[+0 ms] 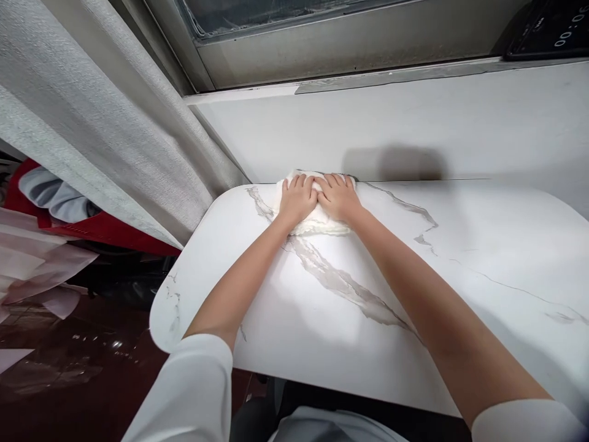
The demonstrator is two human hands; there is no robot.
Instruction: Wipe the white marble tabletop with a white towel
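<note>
Cloth (317, 222), white and rumpled, lies on the worktop (285, 344) by its far edge, left of the middle. The worktop is white with grey veins and rounded corners, and its far side runs along a pale wall (294, 135). A light curtain (105, 110) hangs at the left, slanting down to the worktop's far left corner. Beyond the wall's top edge is a metal window frame (322, 52). To the left, partly behind the curtain, is a red container (110, 233) with grey fabric (55, 193) in it. A dark display (552, 34) with lit digits sits at the far right. The left hand (298, 199) and right hand (339, 196) rest palm down on the cloth side by side, open, fingers extended, thumbs close together.
</note>
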